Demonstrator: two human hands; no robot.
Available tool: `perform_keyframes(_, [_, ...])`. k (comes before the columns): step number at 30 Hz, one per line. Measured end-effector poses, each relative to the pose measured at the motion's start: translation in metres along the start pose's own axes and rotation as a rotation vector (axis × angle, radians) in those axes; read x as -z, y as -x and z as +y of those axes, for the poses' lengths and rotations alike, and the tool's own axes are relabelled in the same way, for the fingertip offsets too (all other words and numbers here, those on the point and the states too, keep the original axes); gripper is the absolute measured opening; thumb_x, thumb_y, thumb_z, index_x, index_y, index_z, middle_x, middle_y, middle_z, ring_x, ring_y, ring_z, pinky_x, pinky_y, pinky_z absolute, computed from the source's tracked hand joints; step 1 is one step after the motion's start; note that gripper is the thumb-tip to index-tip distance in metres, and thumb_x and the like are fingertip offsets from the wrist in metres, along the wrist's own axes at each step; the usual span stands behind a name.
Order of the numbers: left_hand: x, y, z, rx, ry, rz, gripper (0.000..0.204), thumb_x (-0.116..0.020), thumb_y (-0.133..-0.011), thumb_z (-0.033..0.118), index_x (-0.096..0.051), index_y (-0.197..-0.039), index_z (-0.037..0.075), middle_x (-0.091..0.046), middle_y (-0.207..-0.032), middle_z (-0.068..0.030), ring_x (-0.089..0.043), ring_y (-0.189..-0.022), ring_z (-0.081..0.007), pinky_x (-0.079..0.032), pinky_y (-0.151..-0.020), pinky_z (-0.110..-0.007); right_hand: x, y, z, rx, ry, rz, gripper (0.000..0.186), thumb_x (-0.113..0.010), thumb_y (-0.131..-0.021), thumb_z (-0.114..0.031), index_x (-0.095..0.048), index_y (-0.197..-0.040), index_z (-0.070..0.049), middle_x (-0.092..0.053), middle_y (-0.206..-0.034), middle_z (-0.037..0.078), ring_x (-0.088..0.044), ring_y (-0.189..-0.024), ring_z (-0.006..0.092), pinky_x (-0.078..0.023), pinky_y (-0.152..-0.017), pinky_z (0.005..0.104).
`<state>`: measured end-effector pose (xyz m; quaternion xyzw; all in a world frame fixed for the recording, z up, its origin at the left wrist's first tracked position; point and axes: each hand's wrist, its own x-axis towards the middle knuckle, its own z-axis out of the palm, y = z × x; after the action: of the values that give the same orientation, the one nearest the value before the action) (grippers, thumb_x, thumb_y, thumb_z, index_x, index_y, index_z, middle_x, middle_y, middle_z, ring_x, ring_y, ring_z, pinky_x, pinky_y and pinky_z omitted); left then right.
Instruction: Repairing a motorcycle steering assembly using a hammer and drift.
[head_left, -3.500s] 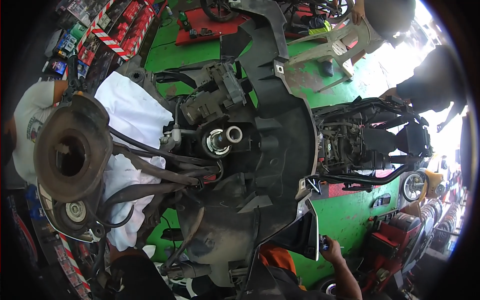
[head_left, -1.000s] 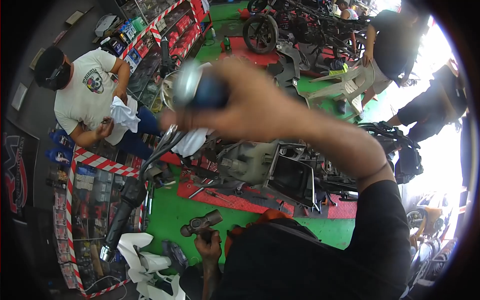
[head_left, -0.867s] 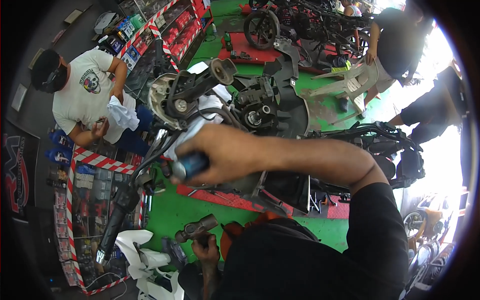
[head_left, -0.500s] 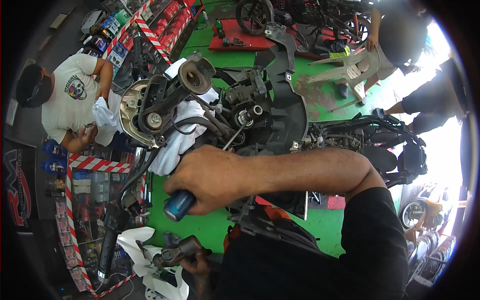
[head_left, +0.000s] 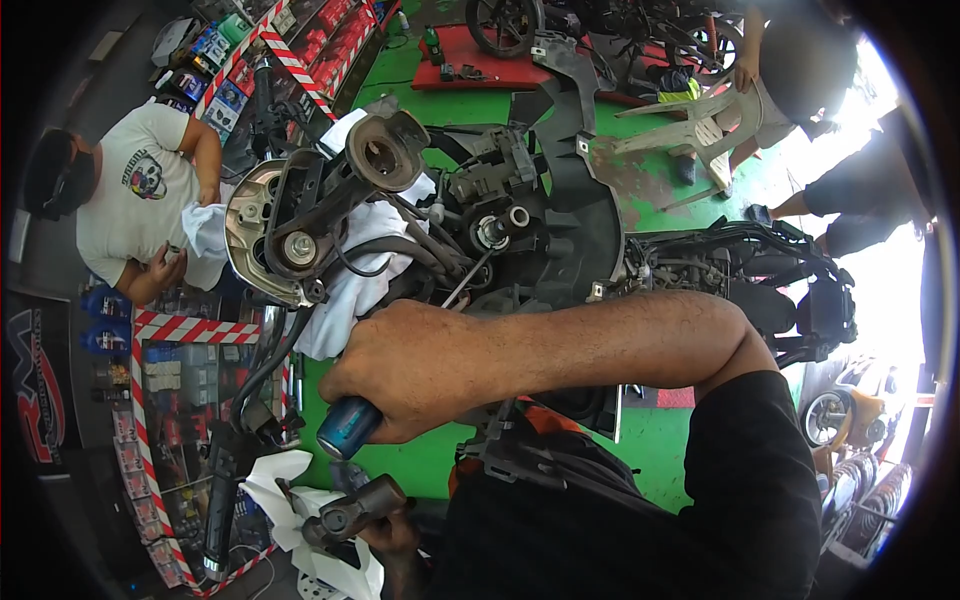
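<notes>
My right hand (head_left: pixel 400 365) is wrapped round the blue handle of a screwdriver (head_left: pixel 349 428). The tool's thin shaft slants away to a ring nut (head_left: pixel 491 233) around the steering stem tube (head_left: pixel 517 216) of a stripped motorcycle, and its tip appears to meet the nut's edge. Below, my left hand (head_left: pixel 393 533) grips a hammer (head_left: pixel 362 508) with a thick, worn metal head; part of the fingers and handle is hidden. A loosened fork clamp with handlebar parts (head_left: pixel 300 220) leans to the left, over a white cloth (head_left: pixel 365 270).
Black plastic bodywork (head_left: pixel 585 220) surrounds the stem. A handlebar grip (head_left: pixel 217 500) and white fairing (head_left: pixel 290 510) hang at lower left. A person (head_left: pixel 140 200) holding a cloth stands at left, beside glass display cases (head_left: pixel 200 430). Another person leans by a plastic chair (head_left: pixel 715 140).
My right hand and the screwdriver handle have shifted slightly down and left, with the tip still at the ring nut. The hammer sits almost where it was. The view has moved a little.
</notes>
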<state>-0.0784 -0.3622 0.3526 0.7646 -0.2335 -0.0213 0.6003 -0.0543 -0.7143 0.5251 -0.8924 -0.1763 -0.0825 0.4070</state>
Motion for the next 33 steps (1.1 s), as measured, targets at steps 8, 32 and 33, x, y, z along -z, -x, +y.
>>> perform_keyframes(8, [-0.020,-0.040,0.107,-0.124,-0.024,0.110,0.063,-0.050,-0.105,0.045,-0.037,-0.142,-0.005,-0.052,-0.071,-0.0069,-0.047,-0.054,-0.0120,-0.038,-0.049,-0.025,0.002,-0.003,-0.001,-0.014,0.015,-0.104,0.023,-0.074,-0.074,-0.030,-0.074,-0.084,-0.008,-0.070,-0.072,0.016,-0.072,-0.075,0.0368,-0.059,-0.071,0.0488])
perform_keyframes(32, [0.019,-0.040,0.102,0.076,0.164,0.321,0.063,-0.052,-0.104,0.046,-0.039,-0.140,-0.005,-0.059,-0.088,-0.0057,-0.048,-0.061,-0.0081,-0.034,-0.051,-0.022,0.006,-0.004,-0.003,-0.056,0.004,-0.114,0.023,-0.073,-0.077,-0.028,-0.075,-0.085,-0.007,-0.070,-0.073,0.017,-0.072,-0.075,0.0370,-0.058,-0.071,0.0478])
perform_keyframes(33, [0.022,-0.042,0.113,0.059,0.316,0.505,0.063,-0.052,-0.104,0.046,-0.040,-0.140,-0.004,-0.059,-0.086,-0.0057,-0.047,-0.060,-0.0080,-0.034,-0.051,-0.022,0.006,-0.004,-0.003,-0.053,-0.003,-0.103,0.023,-0.073,-0.077,-0.028,-0.075,-0.085,-0.007,-0.070,-0.073,0.017,-0.072,-0.075,0.0369,-0.058,-0.071,0.0477])
